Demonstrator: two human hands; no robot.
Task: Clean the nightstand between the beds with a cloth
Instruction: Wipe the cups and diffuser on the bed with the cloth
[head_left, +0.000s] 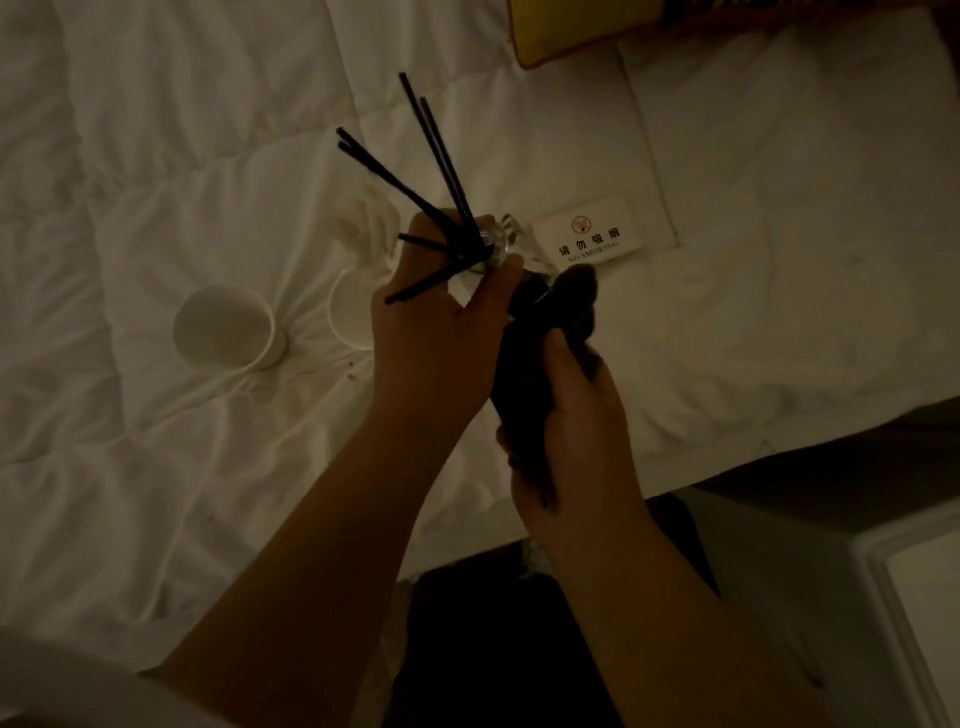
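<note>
The scene is dim. My left hand (441, 322) is shut on a small clear glass reed diffuser bottle (491, 247), held above the white bed. Several black reed sticks (431, 150) fan out of its neck toward the upper left. My right hand (576, 441) grips a dark cloth (540, 332), bunched up and pressed against the bottle's right side. At the lower right a pale corner of furniture (904, 561) shows, probably the nightstand; most of it is out of frame.
A white cup (228, 327) lies tilted on the white duvet (156, 156), with a white saucer (350, 317) beside it. A white "NO SMOKING" sign (587, 236) lies on the bed past my hands. A yellow cushion (566, 31) sits at the top edge.
</note>
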